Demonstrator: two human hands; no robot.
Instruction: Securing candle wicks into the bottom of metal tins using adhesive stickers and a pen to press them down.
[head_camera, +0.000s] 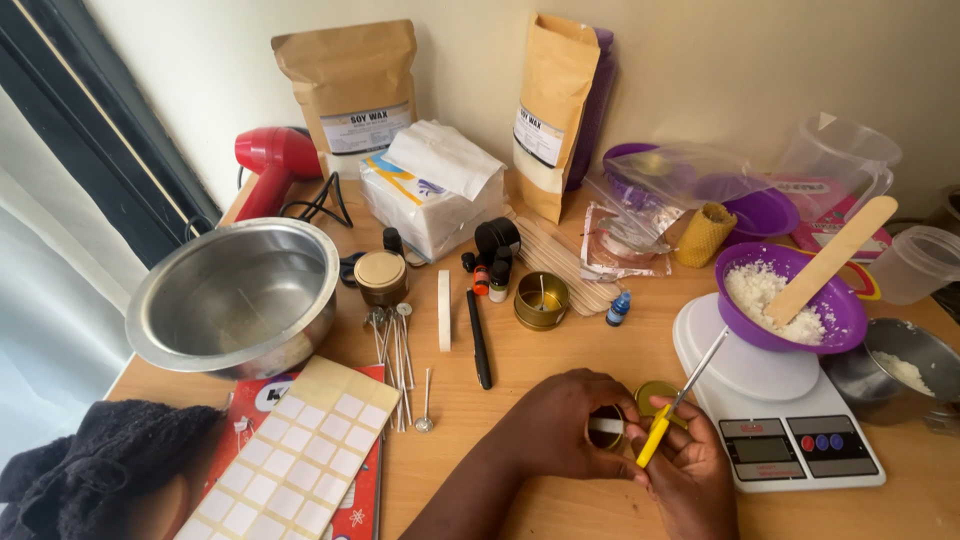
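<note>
While the left hand (560, 425) clamps its fingers round a small gold tin (606, 427), the right hand (690, 470), just beside it, grips yellow-handled scissors (680, 400) angled up-right, away from the tin.

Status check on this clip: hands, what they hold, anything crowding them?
Left hand grips small gold tin. Right hand holds yellow-handled scissors at the tin. Kitchen scale close beside the right hand.

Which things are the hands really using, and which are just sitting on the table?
In use: left hand holding small gold tin; right hand holding yellow scissors.

Lying about: steel bowl, red hair dryer, sticker sheet, black pen, kitchen scale, purple bowl.
</note>
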